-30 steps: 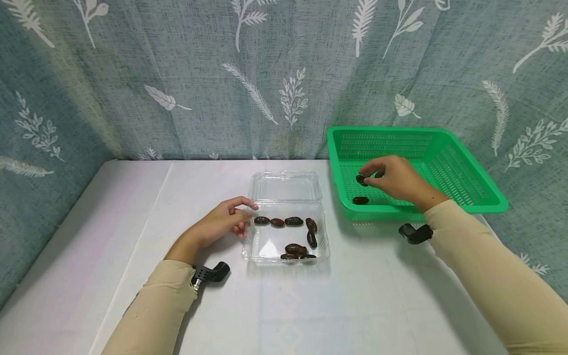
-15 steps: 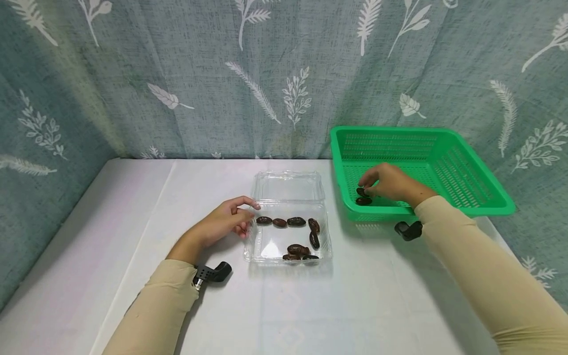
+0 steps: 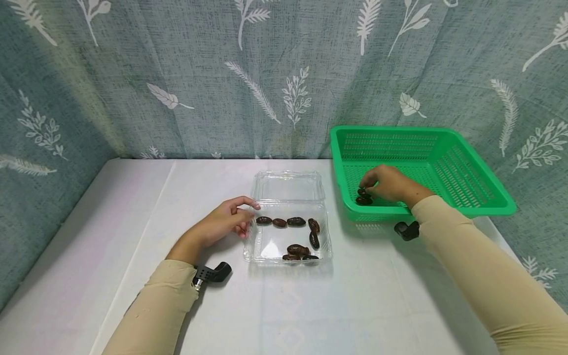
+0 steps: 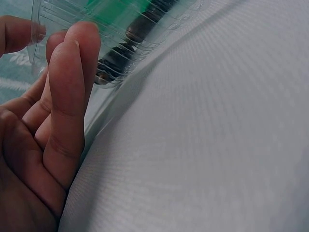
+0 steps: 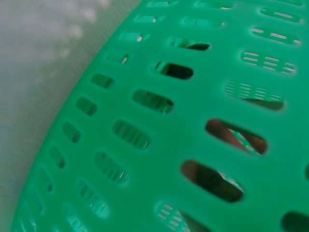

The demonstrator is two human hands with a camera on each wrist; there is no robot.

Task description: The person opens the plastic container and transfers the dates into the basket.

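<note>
My R hand [image 3: 385,184] pinched a date [image 3: 361,191] in basket [image 3: 386,144], clamshell's [image 3: 268,241] 2 o'clock: prob. placing, release needed next; L hand [image 3: 226,219] relaxed, 9 o'clock.

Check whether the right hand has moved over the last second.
Yes: in the head view, judged against the green basket, the right hand has shifted toward its near side, closer to the lowest date.

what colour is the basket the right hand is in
Green; the basket shows best in the head view.

beige sleeves [image 3: 153,308], black wrist mounts [image 3: 215,272]
</note>
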